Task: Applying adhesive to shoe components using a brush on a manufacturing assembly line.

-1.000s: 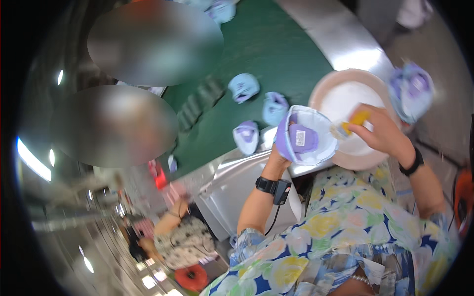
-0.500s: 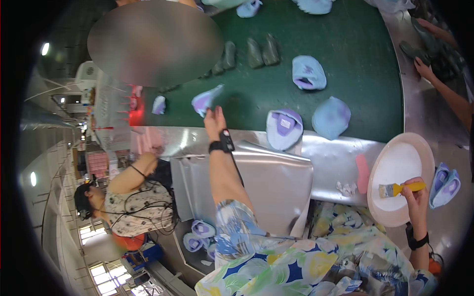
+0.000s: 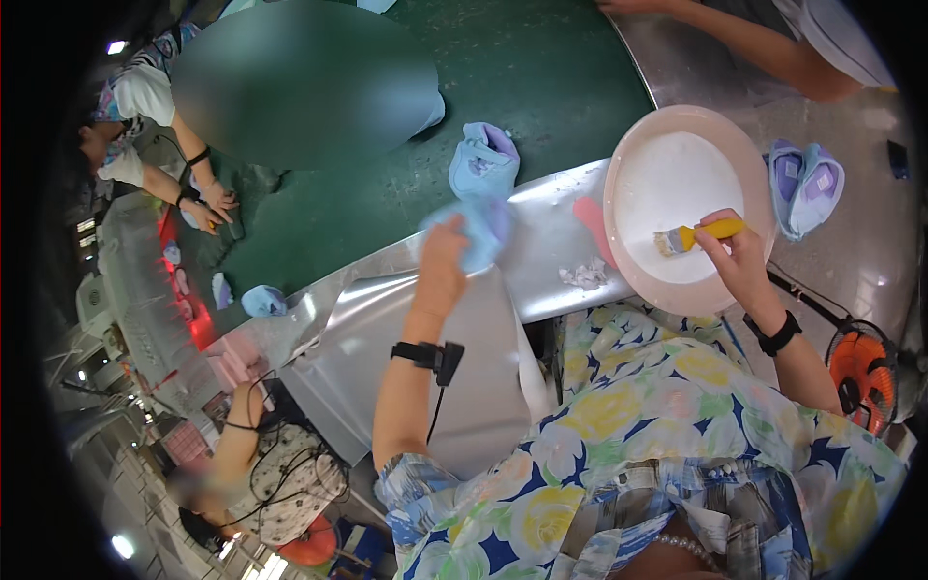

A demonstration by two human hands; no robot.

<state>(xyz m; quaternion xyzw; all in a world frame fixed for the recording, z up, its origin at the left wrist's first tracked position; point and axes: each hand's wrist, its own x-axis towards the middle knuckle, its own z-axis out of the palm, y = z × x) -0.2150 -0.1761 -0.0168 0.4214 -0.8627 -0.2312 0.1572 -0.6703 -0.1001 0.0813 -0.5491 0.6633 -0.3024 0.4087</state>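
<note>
My left hand point(image 3: 443, 271) is at the near edge of the green belt, its fingers closed on a light blue and purple shoe upper point(image 3: 483, 232). Motion blurs both the upper and the fingertips. Just beyond it, another light blue upper point(image 3: 483, 164) rests on the belt with its purple opening showing. My right hand point(image 3: 739, 256) grips a paintbrush point(image 3: 710, 233) by its yellow handle. The pale bristles hang over a pinkish basin point(image 3: 619, 184) of white liquid point(image 3: 681, 179).
Beside the basin lie a pink strip point(image 3: 592, 227) and crumpled scraps point(image 3: 584, 275) on the metal ledge point(image 3: 551, 280). A pair of blue-purple uppers point(image 3: 805, 188) stands right of the basin. Co-workers' hands point(image 3: 211, 208) work on the far-left belt point(image 3: 319, 222). An orange fan point(image 3: 863, 377) is at lower right.
My left hand has come back from over the belt and now holds a light blue upper. The upper near its fingers earlier is further left. The view has turned; the brush remains over the basin.
</note>
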